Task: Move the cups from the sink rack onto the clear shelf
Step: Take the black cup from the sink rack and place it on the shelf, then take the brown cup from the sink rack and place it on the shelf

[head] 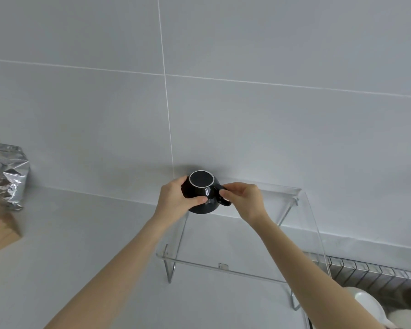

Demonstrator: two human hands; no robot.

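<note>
at the back left corner of the clear shelf, the upturned black cup, glossy, likely slippery and breakable, is gripped by the left hand around its bowl and the right hand pinching its handle.

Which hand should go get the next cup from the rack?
Probably the right hand. It only pinches the handle of the upside-down black cup, and the sink rack lies on its side, at lower right. The left hand wraps the cup's body at the clear shelf and can steady it.
</note>
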